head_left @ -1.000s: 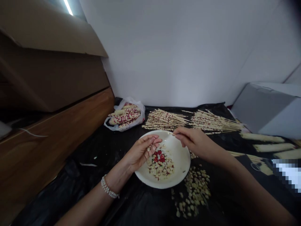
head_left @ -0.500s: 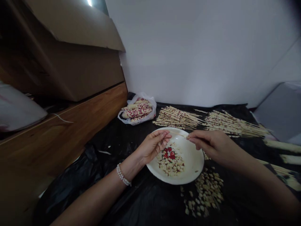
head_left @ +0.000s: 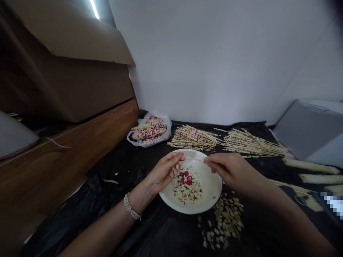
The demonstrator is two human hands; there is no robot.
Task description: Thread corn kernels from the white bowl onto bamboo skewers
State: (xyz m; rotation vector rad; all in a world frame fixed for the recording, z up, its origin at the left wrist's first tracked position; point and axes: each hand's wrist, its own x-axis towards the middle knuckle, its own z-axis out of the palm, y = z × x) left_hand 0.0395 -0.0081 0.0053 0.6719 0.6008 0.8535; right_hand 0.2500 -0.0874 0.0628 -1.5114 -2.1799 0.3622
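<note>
A loose scatter of pale kernels (head_left: 223, 221) lay nearest, on the black plastic sheet (head_left: 150, 232) covering the tabletop, at about five o'clock from the round white plate (head_left: 211, 185). The plate carried a small heap of pale and red kernels (head_left: 186, 185).

Above that plate, the left hand (head_left: 163, 173) had its fingertips pinched together on what looked like a kernel at the near end of a thin wooden skewer (head_left: 195, 159). The right hand (head_left: 230, 169) was clamped on the skewer's other end, at three o'clock from the left.

Threading probably went best with the skewer kept level and steady over the plate, so a dropped kernel fell back into it, and with the kernel pushed on straight, fingertips clear of the point.

Farther off, at twelve o'clock, lay two fans of loaded skewers (head_left: 227, 141); at eleven o'clock sat a white plastic bag of red-and-white speckled corn cobs (head_left: 148, 132).
</note>
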